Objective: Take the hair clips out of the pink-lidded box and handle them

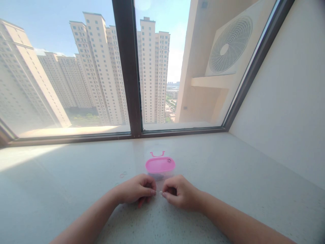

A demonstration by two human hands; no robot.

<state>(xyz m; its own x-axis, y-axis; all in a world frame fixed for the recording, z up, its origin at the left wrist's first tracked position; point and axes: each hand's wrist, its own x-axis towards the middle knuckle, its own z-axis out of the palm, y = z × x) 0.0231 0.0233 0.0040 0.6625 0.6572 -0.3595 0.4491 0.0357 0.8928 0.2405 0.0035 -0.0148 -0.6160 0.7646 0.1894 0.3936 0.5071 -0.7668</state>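
My left hand point(139, 189) and my right hand point(179, 194) face each other low over the pale sill, both with fingers pinched. Between their fingertips shows a tiny whitish piece point(160, 192), too small to name; it sits at the right fingertips, and a faint trace of it reaches toward the left ones. Just beyond the hands stands a clear container with a pink oval lid point(159, 165). A small dark ring point(169, 160) lies on the right part of that lid. Behind the lid is a curved pink handle point(157, 154).
A thin looped band point(123, 174) lies on the speckled sill point(76, 189), left of the container. Dark window frames point(135, 115) rise behind the sill, and a white wall point(284, 101) bounds it at the right. Tall buildings and a fan unit are outside the glass.
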